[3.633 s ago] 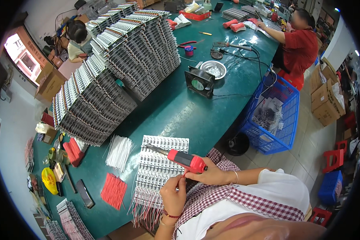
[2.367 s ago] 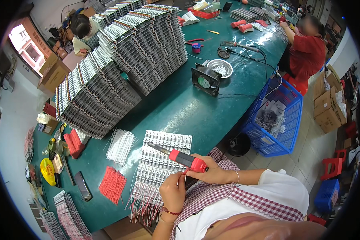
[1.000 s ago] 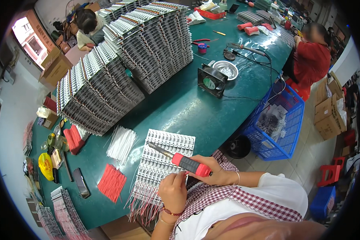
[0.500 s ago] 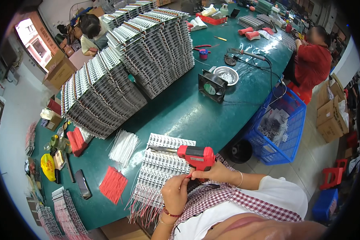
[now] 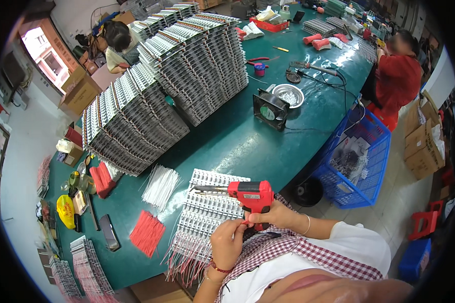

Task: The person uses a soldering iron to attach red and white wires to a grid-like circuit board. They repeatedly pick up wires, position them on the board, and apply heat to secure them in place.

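My right hand is wrapped round the grip of a red and black pistol-shaped power tool. Its long thin metal tip points left, over a panel of small white circuit boards lying on the green table. Close by the grip, my left hand is closed in a pinch at a small red piece whose kind I cannot make out. Red and white wires hang from the panel's near edge. Left of the panel lie a bundle of red wires and a bundle of white wires.
Tall stacks of board panels fill the table's far left. A small black fan, a metal bowl and a soldering iron sit farther back. A blue crate stands by the right edge. Two people work across the table.
The whole view has slid slightly to the right. My left hand is a little nearer the tool's grip, and the tool is slightly higher over the panel.
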`<act>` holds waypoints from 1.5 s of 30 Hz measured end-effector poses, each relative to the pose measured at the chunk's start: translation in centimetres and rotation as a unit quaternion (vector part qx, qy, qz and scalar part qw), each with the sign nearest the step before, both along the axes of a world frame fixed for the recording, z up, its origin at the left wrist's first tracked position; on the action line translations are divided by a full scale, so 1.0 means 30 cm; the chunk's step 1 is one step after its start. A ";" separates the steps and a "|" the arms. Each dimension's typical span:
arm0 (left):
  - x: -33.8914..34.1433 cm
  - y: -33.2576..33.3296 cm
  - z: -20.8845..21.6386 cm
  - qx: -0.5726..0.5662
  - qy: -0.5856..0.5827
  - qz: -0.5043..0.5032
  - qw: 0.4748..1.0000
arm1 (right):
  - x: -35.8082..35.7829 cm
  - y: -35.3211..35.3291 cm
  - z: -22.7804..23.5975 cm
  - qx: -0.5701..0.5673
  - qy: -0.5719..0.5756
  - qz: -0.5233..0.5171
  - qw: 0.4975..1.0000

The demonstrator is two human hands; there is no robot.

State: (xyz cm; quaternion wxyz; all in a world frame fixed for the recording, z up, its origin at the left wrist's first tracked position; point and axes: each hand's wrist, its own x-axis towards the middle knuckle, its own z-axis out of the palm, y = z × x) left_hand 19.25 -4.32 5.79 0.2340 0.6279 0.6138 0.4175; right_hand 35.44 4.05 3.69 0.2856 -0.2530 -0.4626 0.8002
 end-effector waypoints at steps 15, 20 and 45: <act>-0.001 -0.008 0.006 -0.025 0.009 -0.007 1.000 | 0.040 0.029 0.049 0.023 -0.026 -0.108 0.994; -0.010 -0.038 0.007 -0.041 -0.038 0.001 0.998 | 0.153 0.165 0.126 0.127 0.087 -0.302 0.941; 0.008 -0.008 0.027 -0.020 -0.068 -0.039 0.997 | 0.055 0.009 0.091 0.064 -0.012 -0.101 0.993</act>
